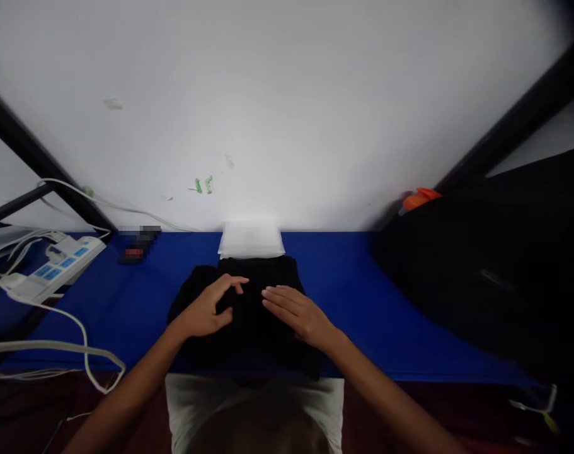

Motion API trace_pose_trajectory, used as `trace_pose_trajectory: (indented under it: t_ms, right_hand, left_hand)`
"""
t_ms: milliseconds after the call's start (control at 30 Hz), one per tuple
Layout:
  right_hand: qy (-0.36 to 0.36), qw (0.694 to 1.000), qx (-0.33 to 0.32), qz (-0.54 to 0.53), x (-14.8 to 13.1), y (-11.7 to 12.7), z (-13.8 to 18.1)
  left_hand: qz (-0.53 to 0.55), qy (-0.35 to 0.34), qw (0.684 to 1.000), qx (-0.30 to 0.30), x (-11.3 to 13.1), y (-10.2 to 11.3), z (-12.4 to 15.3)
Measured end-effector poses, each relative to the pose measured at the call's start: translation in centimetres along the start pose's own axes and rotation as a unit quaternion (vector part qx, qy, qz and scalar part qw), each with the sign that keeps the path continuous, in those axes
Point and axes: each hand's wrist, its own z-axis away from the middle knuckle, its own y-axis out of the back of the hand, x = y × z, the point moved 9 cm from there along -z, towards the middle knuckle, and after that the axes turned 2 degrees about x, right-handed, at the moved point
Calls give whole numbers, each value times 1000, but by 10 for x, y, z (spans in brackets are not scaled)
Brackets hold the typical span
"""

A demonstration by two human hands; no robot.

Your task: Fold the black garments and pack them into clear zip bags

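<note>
A black folded cloth (253, 340), perhaps a garment, lies at the front middle of the blue-covered table (353, 315). My left hand (211, 309) is over its left part, thumb and fingers apart, with nothing between them. On the cloth's right part rests my right hand (298, 313), its fingers stretched out flat and close together. Just behind the cloth, against the wall, is a stack of clear or white plastic bags (251, 239). The dark fabric hides its own folds.
To the left sits a white power strip (62, 268) with looping white cables (86, 340). A dark, partly blurred-out object (140, 246) lies near the wall. A large black mass (476, 271) with an orange item (421, 198) behind it takes up the right. Black frame bars (508, 120) slant at both sides.
</note>
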Motion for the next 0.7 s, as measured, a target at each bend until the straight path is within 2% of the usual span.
trace_pose_trajectory:
  t_ms: [67,133,233,300,367,433,500,600,633,700]
  right_hand:
    - [-14,1000,-7,-12,7,2,5]
    - [-28,999,-17,-24,13,4,9]
    - [-49,997,-42,-38,18,1,17]
    - [-61,996,-54,-44,21,0,23]
    - [-70,995,-55,-48,24,0,30]
    - [-79,994,-51,-47,28,2,37]
    - [-95,993,-53,-39,32,4,42]
    - [-126,988,-81,-32,39,3,46]
    - [-135,986,-93,-35,41,3,47]
    - [-148,982,-108,-45,43,3,46]
  left_hand:
    - [-13,-12,1000,16,0,15,10]
    - [-59,14,998,24,-5,20,19]
    - [-158,77,984,9,-18,10,30]
    - [-192,93,977,6,-26,5,37]
    - [-198,98,975,35,-35,13,43]
    - [-216,109,966,91,-45,33,51]
    - [-275,127,941,149,-52,55,60]
    - [-383,141,892,195,-49,72,67]
    - [-403,133,884,197,-43,72,67]
    - [-409,94,889,181,-28,63,61]
